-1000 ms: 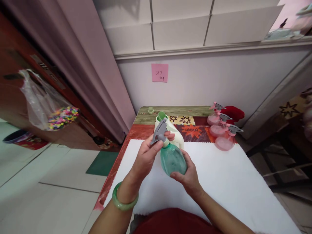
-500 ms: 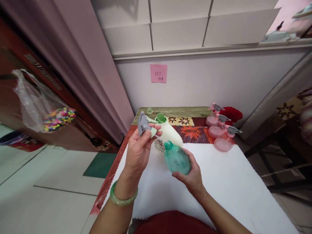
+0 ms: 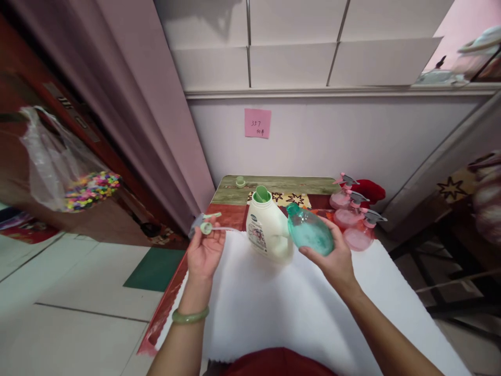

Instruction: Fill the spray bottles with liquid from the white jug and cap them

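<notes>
Head: jug [image 3: 261, 222] (upright) near green bottle [image 3: 312, 231]

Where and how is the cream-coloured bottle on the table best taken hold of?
Probably by the handle of the cream-coloured bottle, coming from the right: the bottle stands upright and its handle loops out on that side. The right hand is nearer to it, but holds the teal bottle and would need freeing first.
</notes>
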{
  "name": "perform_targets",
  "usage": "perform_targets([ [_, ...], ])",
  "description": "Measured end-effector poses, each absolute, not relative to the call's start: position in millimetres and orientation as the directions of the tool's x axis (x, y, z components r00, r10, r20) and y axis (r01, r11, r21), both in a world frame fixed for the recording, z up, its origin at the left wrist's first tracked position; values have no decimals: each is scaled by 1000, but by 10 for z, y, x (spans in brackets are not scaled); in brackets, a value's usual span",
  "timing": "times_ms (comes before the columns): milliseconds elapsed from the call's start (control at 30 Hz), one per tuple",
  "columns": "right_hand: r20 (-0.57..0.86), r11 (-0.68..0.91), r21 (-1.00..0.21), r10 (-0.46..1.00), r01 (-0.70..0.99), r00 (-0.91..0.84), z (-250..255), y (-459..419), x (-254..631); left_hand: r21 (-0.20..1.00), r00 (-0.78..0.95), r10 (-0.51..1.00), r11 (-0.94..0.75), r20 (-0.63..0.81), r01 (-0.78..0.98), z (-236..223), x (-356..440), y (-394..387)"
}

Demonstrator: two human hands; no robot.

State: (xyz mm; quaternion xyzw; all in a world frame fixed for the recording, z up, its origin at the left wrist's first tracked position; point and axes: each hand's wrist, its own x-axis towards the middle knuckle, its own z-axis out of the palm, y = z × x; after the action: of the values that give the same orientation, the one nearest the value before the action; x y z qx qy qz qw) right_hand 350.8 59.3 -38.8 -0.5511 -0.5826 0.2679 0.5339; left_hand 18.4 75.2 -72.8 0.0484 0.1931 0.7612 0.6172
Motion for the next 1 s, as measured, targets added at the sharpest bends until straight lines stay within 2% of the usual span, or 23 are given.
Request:
perform_targets([
  [167,387,282,-831,912,479,135,3,851,3506,333,-89,972,-11,-220,-943,-1542,342,565],
  [300,417,316,-743,908,590,39,247,1013,3484,325,-11,977,60,-212,-944,-1871,401,439],
  [567,415,348,-587,904,731,-98,462,1156,3432,319,56,977,121,-206,-940,-1968,356,436],
  [867,480,432,-411,851,802,-212,540,1242,3443,326,64,974,133,-215,-936,-2000,353,426],
  [1000,481,435,-369,845,821,-231,586,1254,3443,331,59,974,130,-218,-935,-1997,357,428],
])
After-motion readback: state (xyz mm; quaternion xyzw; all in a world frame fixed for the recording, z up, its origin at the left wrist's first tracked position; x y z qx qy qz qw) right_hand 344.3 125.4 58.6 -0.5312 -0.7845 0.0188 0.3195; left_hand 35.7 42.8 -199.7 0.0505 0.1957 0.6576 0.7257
